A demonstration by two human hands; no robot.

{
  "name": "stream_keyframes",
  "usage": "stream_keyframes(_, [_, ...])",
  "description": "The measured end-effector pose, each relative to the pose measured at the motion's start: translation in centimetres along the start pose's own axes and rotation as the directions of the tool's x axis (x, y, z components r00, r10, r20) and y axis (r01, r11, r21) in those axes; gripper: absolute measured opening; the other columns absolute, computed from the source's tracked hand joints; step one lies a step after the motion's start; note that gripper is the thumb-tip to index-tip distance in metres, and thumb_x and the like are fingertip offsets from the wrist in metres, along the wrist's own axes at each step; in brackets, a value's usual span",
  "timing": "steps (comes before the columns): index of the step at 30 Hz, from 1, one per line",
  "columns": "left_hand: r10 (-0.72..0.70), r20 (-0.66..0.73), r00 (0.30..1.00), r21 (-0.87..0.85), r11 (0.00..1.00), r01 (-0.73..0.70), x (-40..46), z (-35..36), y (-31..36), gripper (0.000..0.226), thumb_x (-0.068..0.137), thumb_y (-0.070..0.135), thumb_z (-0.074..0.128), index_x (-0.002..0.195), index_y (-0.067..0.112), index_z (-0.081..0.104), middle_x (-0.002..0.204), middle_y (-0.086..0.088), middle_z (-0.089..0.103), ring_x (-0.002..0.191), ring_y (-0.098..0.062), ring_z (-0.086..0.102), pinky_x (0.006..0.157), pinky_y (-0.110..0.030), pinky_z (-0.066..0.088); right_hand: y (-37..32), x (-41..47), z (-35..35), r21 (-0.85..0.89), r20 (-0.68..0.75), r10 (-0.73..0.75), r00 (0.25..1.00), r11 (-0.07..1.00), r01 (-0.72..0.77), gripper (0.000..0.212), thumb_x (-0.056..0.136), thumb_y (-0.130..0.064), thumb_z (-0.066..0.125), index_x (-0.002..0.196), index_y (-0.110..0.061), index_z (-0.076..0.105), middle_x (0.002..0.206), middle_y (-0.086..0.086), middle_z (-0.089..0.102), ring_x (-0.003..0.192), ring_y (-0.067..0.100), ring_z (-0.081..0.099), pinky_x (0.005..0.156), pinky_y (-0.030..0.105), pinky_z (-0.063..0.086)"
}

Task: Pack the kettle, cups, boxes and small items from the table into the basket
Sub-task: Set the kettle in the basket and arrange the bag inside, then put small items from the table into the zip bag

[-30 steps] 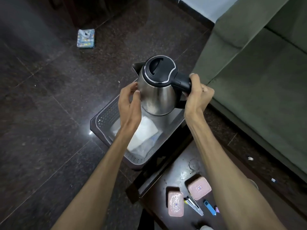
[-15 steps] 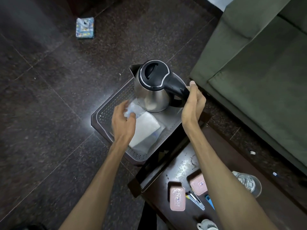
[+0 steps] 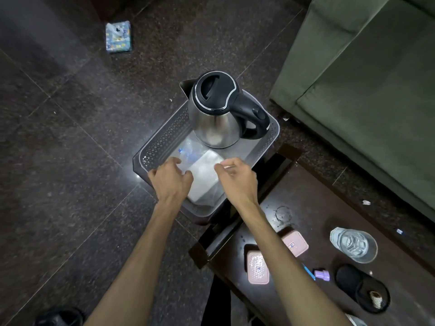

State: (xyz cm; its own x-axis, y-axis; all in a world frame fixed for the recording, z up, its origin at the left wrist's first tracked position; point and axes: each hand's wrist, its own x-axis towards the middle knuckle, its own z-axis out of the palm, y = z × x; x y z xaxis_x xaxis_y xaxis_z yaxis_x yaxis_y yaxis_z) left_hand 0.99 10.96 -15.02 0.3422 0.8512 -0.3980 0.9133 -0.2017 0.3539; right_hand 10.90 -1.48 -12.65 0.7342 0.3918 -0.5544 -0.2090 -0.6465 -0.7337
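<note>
A steel kettle [image 3: 215, 116] with a black lid and handle stands upright in the far end of the grey perforated basket [image 3: 162, 140] on the floor. A white packet in clear plastic [image 3: 206, 177] lies in the basket's near half. My left hand [image 3: 171, 180] and my right hand [image 3: 237, 177] hover over the near rim, fingers loosely curled, holding nothing. On the dark table [image 3: 294, 208] at lower right lie two pink boxes [image 3: 257, 268] [image 3: 295, 243], a glass cup [image 3: 353, 244], a blue item [image 3: 308, 271], a purple piece [image 3: 321, 274] and a black round case [image 3: 362, 288].
A green sofa [image 3: 367, 90] runs along the right side. A small patterned blue packet [image 3: 118, 36] lies on the dark stone floor at the far left. A dark shoe [image 3: 58, 317] shows at the bottom left. The basket sits just beyond the table's corner.
The kettle came down into the basket and stands there. My right hand let go of its handle, and both hands drew back toward the near rim.
</note>
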Motion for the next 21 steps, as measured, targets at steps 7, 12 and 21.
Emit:
stream_keyframes(7, [-0.016,0.012,1.0,0.093,0.996,0.015,0.9,-0.2,0.0,0.062,0.082,0.031,0.071,0.132,-0.001,0.056,0.125,-0.023,0.068,0.122,-0.041,0.06,0.11,-0.05,0.04,-1.1,-0.2,0.6,-0.031,0.021,0.08,0.997,0.996,-0.08,0.035,0.086,-0.049,0.064,0.113,-0.027,0.066,0.078,-0.009,0.076,0.086,0.01,0.068,0.079,0.027,0.048])
stream_keyframes(12, [0.011,0.065,0.998,0.049,0.999,-0.014,1.5,-0.3,1.2,0.034,0.08,0.028,0.069,0.105,0.006,0.074,0.116,-0.017,0.066,0.117,-0.039,0.057,0.104,-0.046,0.039,-0.3,-0.2,-0.5,-0.021,-0.014,0.085,0.996,0.996,-0.085,0.037,0.082,-0.055,0.063,0.109,-0.029,0.067,0.079,-0.007,0.076,0.084,0.01,0.069,0.078,0.026,0.051])
stream_keyframes(21, [0.594,-0.116,0.796,-0.183,0.775,-0.605,-12.0,1.6,4.6,0.04,0.073,0.019,0.075,0.112,0.009,0.072,0.107,-0.005,0.069,0.105,-0.026,0.064,0.095,-0.037,0.046,1.0,-1.0,-2.7,0.214,0.043,0.097,0.994,0.971,-0.104,0.05,0.059,-0.052,0.08,0.102,-0.028,0.071,0.087,-0.006,0.08,0.086,0.012,0.077,0.085,0.041,0.063])
